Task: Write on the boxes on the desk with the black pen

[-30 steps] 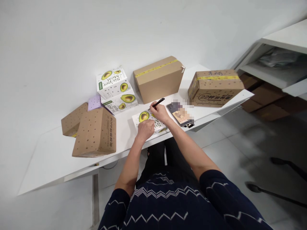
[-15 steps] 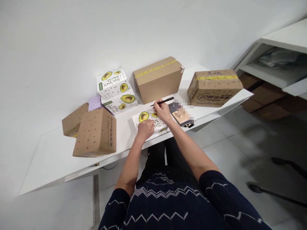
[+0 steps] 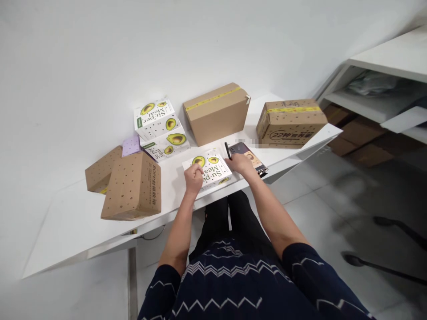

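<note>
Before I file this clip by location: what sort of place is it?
Probably a packing or stockroom desk: taped cardboard boxes and avocado-printed cartons crowd a white table, with more boxes under shelving beside it.

A single head-worn camera looks forward and steeply down from close above onto the white table (image 3: 83,218).

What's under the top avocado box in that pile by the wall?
Another avocado box lies under the top avocado box, on the white table. Its top face is mostly covered; what is inside either cannot be seen.
</note>
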Action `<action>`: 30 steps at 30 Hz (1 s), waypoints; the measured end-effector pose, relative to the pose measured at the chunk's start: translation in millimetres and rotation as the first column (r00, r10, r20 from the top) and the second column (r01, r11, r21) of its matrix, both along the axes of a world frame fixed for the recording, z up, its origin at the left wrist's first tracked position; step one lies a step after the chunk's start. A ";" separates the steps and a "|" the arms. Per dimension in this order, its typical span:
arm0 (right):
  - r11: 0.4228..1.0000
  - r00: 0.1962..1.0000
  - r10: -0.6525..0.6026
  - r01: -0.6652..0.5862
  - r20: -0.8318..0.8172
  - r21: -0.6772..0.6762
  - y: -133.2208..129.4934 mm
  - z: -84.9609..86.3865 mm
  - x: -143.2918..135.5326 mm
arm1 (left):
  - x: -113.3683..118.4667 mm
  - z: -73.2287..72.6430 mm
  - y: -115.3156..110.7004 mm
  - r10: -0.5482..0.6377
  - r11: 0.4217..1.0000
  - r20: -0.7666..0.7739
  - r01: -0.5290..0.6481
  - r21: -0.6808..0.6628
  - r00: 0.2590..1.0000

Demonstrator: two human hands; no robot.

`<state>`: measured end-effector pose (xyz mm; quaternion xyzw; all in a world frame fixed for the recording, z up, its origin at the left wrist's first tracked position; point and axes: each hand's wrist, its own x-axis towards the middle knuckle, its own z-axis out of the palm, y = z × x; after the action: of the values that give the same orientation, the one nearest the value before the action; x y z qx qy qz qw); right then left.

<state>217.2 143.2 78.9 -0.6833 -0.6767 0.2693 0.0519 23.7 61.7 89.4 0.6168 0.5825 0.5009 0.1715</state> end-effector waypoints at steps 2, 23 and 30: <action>0.999 0.999 0.009 -0.007 0.035 -0.031 -1.5 0.6 -3.2 | -3.4 -2.5 0.1 0.081 0.995 0.130 -0.088 0.047 0.988; 0.988 0.894 0.076 -0.010 -0.441 0.152 -75.3 -11.9 -11.1 | -41.4 -53.2 -50.1 0.317 0.931 0.462 -0.180 -0.317 0.829; 1.000 0.627 -0.008 0.027 -0.779 0.011 -94.6 -3.4 -21.2 | -44.5 -37.9 -49.6 0.175 0.983 0.736 -0.069 -0.172 0.654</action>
<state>196.0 48.6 75.5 -0.5059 -0.5841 0.5300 0.3493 -20.8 12.1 51.5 0.3034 0.5317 0.6816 0.4008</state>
